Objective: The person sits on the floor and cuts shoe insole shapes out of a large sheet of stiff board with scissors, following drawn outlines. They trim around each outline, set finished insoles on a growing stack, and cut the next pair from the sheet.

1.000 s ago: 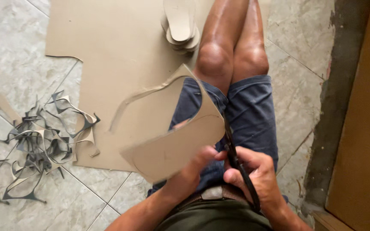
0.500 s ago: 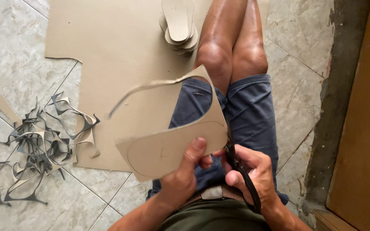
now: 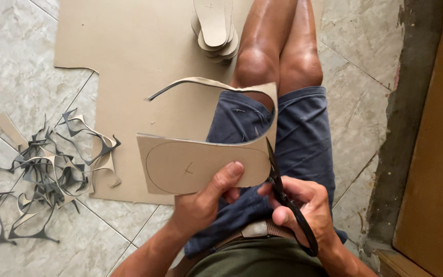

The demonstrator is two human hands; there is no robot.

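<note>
My left hand [image 3: 205, 201] grips a tan cardboard piece [image 3: 180, 164] with a pencilled insole outline and a small cross on it. A thin curved strip of that piece arcs up over my blue shorts [image 3: 303, 138]. My right hand [image 3: 303, 210] holds black scissors [image 3: 283, 195], whose blades sit at the right edge of the cardboard piece. Both hands are above my lap.
A large cardboard sheet [image 3: 129, 61] lies on the tiled floor [image 3: 11, 61]. A stack of cut insole shapes [image 3: 215, 28] rests on it near my knees. A pile of thin offcut strips [image 3: 47, 174] lies at the left. A dark threshold and wooden board [image 3: 437, 128] run along the right.
The cardboard piece has turned and risen in my left hand, so the outline now lies level. The scissors have come up to its right edge.
</note>
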